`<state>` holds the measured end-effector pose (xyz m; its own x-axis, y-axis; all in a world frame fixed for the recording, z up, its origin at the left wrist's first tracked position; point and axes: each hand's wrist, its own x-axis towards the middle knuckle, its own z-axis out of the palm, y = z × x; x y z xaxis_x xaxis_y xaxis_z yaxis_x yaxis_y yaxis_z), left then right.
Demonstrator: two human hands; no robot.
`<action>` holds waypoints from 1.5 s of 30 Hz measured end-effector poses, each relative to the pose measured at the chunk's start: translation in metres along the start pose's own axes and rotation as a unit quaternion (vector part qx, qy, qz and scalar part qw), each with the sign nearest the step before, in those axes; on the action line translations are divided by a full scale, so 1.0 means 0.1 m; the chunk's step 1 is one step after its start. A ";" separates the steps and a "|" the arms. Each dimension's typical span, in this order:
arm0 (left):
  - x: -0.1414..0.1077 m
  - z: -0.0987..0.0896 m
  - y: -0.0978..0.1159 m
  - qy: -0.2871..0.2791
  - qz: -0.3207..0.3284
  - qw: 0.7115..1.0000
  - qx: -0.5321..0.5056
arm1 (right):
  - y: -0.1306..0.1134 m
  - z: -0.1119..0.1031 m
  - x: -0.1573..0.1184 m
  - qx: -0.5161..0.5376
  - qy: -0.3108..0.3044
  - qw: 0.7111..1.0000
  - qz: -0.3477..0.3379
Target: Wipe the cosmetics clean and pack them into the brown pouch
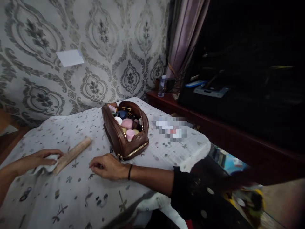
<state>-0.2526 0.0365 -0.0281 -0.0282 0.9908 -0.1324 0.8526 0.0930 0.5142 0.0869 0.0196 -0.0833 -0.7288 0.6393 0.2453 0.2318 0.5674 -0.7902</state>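
My left hand (45, 159) is closed around a crumpled white tissue or cloth (49, 165) at the left of the covered surface. Against its fingertips lies a long, slim beige piece (75, 152), blurred and slanting up to the right; its exact kind is unclear. My right hand (108, 167), with a dark band at the wrist, rests on the cover with its fingers curled in and nothing visible in them. Just beyond it stands a brown makeup bag (114, 135), unzipped. Inside are a pink jar (130, 134), a pink rounded item (127, 123) and several other cosmetics.
A white patterned cloth (81, 194) covers the surface. Right of the bag lies a pixelated item (171, 128). A clear bottle (162, 86) stands on a dark red ledge (171, 103) before a large dark screen (247, 63). Patterned wallpaper (95, 41) rises behind.
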 end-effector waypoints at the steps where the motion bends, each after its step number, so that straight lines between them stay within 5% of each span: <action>1: 0.00 -0.02 0.00 -0.077 0.025 0.997 -0.006 | 0.00 -0.01 0.00 -0.024 0.016 0.999 -0.016; 3: 0.05 -0.02 0.00 -0.166 0.050 0.985 -0.010 | 0.00 -0.03 -0.02 -0.079 0.049 0.994 -0.062; 4: 0.08 0.01 0.01 -0.159 0.050 0.986 -0.009 | 0.00 -0.04 -0.02 -0.104 0.062 0.989 -0.084; 8: 0.09 0.26 0.12 -0.063 0.001 0.998 0.026 | 0.00 -0.09 -0.04 -0.155 0.065 0.980 -0.110; 12: -0.09 0.44 0.29 0.030 0.023 0.993 0.109 | -0.01 -0.08 -0.06 -0.158 0.012 0.984 -0.082; 27: -0.40 0.74 0.18 0.191 0.023 0.975 0.109 | 0.04 0.00 -0.07 -0.169 -0.007 0.985 -0.026; 37: -0.72 0.82 0.17 0.175 0.036 0.963 0.203 | 0.09 0.01 -0.05 -0.117 0.021 0.992 -0.048; 40: -0.75 0.79 0.15 0.209 0.045 0.960 0.184 | 0.11 0.01 -0.05 -0.101 0.028 0.993 -0.052; 45: -0.79 0.78 0.46 0.287 0.138 0.938 0.138 | 0.12 0.01 -0.04 -0.087 0.022 0.995 -0.052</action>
<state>-0.1698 -0.0454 -0.0602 0.0036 0.8705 0.4922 0.9690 -0.1246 0.2133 0.0922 0.0232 -0.0937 -0.7269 0.5917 0.3485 0.2663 0.7107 -0.6511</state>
